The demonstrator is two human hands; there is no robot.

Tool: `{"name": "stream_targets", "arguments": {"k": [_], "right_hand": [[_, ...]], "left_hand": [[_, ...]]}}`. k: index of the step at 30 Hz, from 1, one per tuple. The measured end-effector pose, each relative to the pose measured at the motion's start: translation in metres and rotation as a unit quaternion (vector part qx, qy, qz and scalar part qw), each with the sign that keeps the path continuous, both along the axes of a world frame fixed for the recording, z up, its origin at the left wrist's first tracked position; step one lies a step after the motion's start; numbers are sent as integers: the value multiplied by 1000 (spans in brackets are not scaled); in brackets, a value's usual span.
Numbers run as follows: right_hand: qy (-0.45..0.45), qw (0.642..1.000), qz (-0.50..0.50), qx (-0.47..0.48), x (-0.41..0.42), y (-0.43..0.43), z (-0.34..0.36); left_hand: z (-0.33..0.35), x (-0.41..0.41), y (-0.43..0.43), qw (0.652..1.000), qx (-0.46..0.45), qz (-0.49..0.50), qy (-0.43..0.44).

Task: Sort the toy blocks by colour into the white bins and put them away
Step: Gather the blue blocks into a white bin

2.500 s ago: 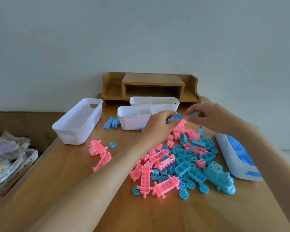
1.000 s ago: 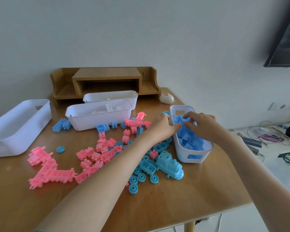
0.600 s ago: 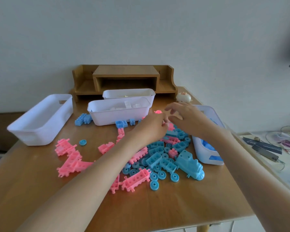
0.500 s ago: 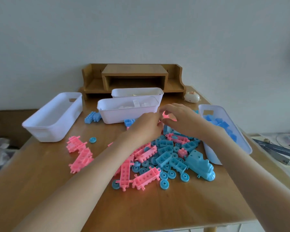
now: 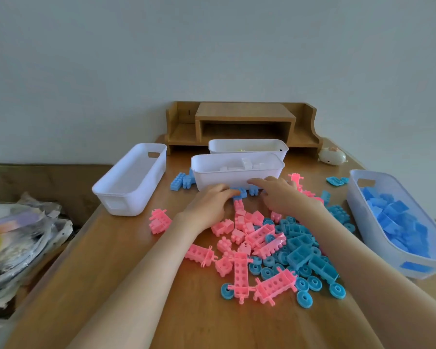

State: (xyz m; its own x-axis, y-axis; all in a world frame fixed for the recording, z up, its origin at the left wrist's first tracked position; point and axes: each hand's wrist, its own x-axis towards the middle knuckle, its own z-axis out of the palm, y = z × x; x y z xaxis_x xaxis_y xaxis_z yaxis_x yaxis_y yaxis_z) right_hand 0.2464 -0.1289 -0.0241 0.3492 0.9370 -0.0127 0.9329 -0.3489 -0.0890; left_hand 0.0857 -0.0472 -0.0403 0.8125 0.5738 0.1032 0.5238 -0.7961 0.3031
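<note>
Reaching both hands toward the near wall of the middle bin (image 5: 237,176), which is holding white pieces at the far side of the table (image 5: 111,273). Curling the left hand (image 5: 210,206) down so its fingertips are meeting a small blue block (image 5: 239,192) lying just beside that wall; not telling from here whether pinching it or only touching. Stretching the right hand (image 5: 281,196) out loose, index finger pointing left along the bin's base, grasping nothing, near a second blue block (image 5: 253,191). Working over a mixed pile of pink blocks (image 5: 242,268) and blue pieces (image 5: 300,250) lying near, between the forearms. Showing an empty bin (image 5: 130,180) at the left and a blue-filled bin (image 5: 363,222) at the right.
</note>
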Motion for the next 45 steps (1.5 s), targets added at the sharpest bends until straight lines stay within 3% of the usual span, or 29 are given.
{"name": "stream_targets", "arguments": {"k": [7,13,20,24,32,40,45], "right_hand": [[-32,999,10,6,1,7,-12],[107,991,40,73,0,5,-19],[116,984,5,132,0,3,-24],[93,988,27,116,3,5,-26],[142,972,33,185,3,3,-28],[103,984,36,138,6,5,-30],[85,983,111,122,1,3,-28]], "left_hand": [[-11,5,14,999,-1,-8,-40],[-12,8,13,999,24,10,-45],[-10,5,9,998,35,29,-52],[-13,4,10,997,15,29,-70],[-24,9,18,998,60,-20,-14],[-18,11,13,998,43,-1,-37],[-18,9,9,998,35,15,-54]]}}
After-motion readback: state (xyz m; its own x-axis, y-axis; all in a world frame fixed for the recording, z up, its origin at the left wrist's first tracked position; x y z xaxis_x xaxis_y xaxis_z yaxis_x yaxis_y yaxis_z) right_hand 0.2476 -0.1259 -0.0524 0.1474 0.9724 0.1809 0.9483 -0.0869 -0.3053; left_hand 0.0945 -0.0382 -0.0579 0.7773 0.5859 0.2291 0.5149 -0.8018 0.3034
